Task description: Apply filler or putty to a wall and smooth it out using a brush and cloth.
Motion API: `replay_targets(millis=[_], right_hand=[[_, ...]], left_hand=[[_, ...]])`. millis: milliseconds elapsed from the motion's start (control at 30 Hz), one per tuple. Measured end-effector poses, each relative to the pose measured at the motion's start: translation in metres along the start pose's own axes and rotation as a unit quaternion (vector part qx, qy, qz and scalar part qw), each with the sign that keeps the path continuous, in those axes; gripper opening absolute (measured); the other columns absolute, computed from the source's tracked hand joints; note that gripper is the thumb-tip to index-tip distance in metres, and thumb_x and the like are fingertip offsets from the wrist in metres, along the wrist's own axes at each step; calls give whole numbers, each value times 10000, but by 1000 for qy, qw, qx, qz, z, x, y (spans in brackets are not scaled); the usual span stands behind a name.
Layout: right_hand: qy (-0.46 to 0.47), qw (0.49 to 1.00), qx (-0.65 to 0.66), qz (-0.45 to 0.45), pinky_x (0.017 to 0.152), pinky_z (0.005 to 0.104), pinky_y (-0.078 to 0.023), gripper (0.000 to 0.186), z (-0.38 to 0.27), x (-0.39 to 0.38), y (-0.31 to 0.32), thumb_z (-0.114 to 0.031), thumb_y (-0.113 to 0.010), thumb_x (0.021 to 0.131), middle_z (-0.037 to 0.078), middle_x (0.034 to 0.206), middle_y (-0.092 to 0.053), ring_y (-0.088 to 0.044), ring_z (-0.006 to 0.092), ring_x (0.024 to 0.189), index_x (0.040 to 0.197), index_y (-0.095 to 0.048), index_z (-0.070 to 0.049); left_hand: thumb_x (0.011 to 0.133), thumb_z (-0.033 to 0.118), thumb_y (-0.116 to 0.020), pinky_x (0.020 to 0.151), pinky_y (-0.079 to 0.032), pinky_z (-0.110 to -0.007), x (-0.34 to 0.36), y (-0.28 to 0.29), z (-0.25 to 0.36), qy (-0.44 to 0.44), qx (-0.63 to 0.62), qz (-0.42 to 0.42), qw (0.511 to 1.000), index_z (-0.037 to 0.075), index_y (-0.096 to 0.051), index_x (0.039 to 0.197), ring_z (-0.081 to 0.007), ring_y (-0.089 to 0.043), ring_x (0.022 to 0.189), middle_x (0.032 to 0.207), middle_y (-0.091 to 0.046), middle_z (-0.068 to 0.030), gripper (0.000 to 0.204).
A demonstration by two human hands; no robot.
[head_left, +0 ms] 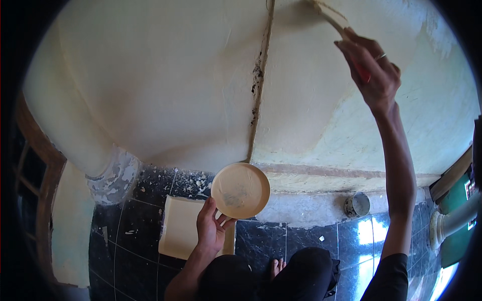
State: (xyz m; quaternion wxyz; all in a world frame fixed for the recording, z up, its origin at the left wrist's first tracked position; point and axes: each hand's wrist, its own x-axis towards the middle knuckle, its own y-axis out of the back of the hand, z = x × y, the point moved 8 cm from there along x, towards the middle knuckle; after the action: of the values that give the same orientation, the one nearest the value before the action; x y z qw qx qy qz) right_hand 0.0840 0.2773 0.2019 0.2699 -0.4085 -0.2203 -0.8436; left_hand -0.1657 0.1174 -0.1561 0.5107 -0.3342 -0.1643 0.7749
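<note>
My right hand is raised high against the wall. It grips a cream-coated paintbrush whose red handle shows between the fingers. The brush's tip meets the wall near the upper edge, where a shadow falls beside it. Low in the middle, my left hand holds a round shallow lid by its lower left rim. Cream paint coats the lid's inside, with a greyish patch near its middle. The cream wall has a dark, crumbling vertical groove.
A cream rectangular board or tray lies on the black tiled floor, partly behind my left hand. A grey, paint-stained can stands by the wall's base. A peeling column base and a wooden frame are at left.
</note>
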Motion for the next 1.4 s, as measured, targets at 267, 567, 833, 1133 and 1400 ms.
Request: replay_targets(millis=[267, 567, 833, 1133, 1400], right_hand=[[-98, 942, 219, -236, 623, 290, -633, 173, -62, -79, -19, -56, -694, 846, 117, 1084, -687, -720, 204, 795, 1010, -686, -112], [50, 998, -28, -34, 549, 260, -630, 296, 8, -9, 7, -70, -730, 784, 100, 1131, -671, -718, 189, 799, 1069, -686, -139], [-184, 881, 292, -323, 577, 288, -610, 126, -56, -82, -41, -80, -733, 815, 44, 930, -716, -712, 189, 708, 928, -676, -87], [15, 999, 50, 12, 566, 254, -597, 257, 19, 75, 7, -40, -724, 784, 30, 950, -704, -700, 160, 788, 1017, -683, -142], [12, 907, 303, -293, 517, 289, -570, 185, -144, -63, -69, -131, -647, 862, 74, 943, -673, -684, 203, 697, 1046, -656, -126]], left_hand=[[990, 388, -498, 850, -559, -436, -1, 1, 0, -9, 0, 18, 1000, 138, -466, 1306, -283, -605, 1117, 1281, -534, -83, 404], [993, 379, -492, 809, -578, -422, 3, 1, -3, -10, 4, 20, 1000, 136, -452, 1328, -275, -626, 1085, 1296, -529, -88, 416], [993, 365, -492, 855, -556, -478, -3, -3, -2, -14, -7, 3, 1000, 131, -461, 1316, -302, -619, 1097, 1310, -516, -94, 399], [990, 367, -493, 869, -557, -471, 3, 0, -2, -8, -27, 6, 1000, 119, -465, 1297, -309, -616, 1098, 1290, -524, -99, 395], [979, 397, -515, 875, -552, -449, -9, 1, 13, -43, -26, 12, 999, 128, -455, 1315, -273, -576, 1151, 1307, -522, -68, 434]])
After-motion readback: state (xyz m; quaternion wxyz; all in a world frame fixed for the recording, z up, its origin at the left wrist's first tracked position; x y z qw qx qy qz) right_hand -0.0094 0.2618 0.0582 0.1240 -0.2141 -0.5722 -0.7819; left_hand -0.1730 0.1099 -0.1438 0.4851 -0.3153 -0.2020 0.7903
